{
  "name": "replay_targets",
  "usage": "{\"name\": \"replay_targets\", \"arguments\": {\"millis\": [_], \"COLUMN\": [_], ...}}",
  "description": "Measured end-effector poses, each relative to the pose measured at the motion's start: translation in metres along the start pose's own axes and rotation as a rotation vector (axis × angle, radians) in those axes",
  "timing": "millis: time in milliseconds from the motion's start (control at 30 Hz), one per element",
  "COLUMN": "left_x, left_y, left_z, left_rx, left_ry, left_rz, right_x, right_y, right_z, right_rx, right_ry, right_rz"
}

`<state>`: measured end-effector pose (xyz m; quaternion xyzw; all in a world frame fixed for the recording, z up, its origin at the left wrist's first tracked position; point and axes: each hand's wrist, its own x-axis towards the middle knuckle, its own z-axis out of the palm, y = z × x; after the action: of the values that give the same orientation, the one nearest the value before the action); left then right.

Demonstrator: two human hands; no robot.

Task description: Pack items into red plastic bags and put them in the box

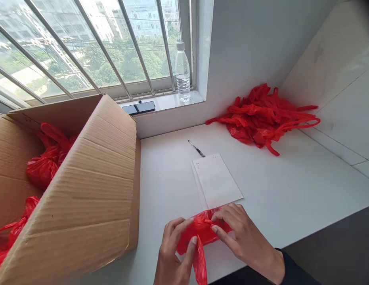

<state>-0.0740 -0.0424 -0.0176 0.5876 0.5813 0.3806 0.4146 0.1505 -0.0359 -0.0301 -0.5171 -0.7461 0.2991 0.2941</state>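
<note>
Plastic bag point(199, 233), red, is at the lower centre of the frame, over a white tabletop point(166, 178). The left hand point(174, 253) holds its left end, thumb against a dangling strip point(200, 263); the right hand point(239, 231) pinches its bunched middle. Paper sheets point(220, 178) lie just above; a cardboard box point(109, 178) stands left.

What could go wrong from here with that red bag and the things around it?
The bag looks thin, so it might tear where the right hand grips its gathered top. It also sits right by the near edge of the paper, so a shift could push the paper askew. On the sill, the bottle stands upright near the phone; a knock could tip it.
</note>
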Motion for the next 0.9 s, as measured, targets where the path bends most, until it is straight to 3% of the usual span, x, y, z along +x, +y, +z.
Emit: {"name": "replay_targets", "arguments": {"millis": [133, 300, 400, 467, 567, 633, 700, 800, 900], "left_x": [0.003, 0.005, 0.004, 0.002, 0.002, 0.002, 0.002, 0.001, -0.001], "left_y": [-0.005, -0.014, -0.010, -0.004, 0.002, 0.003, 0.002, 0.001, 0.006], "left_z": [0.004, -0.012, -0.012, -0.006, 0.001, 0.001, -0.004, -0.012, -0.013], "left_rx": [-0.005, -0.027, -0.022, 0.057, 0.246, 0.281, 0.209, 0.089, 0.018], "left_ry": [-0.015, 0.168, 0.225, 0.186, 0.013, -0.067, -0.047, 0.101, 0.174], "left_rz": [-0.010, -0.171, -0.131, -0.015, 0.160, 0.195, 0.108, -0.093, -0.145], "right_x": [0.000, -0.007, -0.008, -0.004, 0.000, -0.001, -0.007, -0.017, -0.019], "right_y": [0.005, 0.011, 0.007, 0.002, -0.003, -0.002, 0.003, 0.011, 0.008], "right_z": [0.001, -0.007, -0.009, -0.009, -0.008, -0.008, -0.010, -0.015, -0.019], "right_rx": [0.015, 0.066, 0.136, 0.151, 0.120, 0.097, 0.118, 0.204, 0.277], "right_ry": [-0.010, 0.049, 0.049, 0.032, -0.025, -0.021, 0.007, 0.041, 0.059], "right_rz": [-0.006, 0.098, 0.193, 0.216, 0.162, 0.123, 0.174, 0.361, 0.420]}}
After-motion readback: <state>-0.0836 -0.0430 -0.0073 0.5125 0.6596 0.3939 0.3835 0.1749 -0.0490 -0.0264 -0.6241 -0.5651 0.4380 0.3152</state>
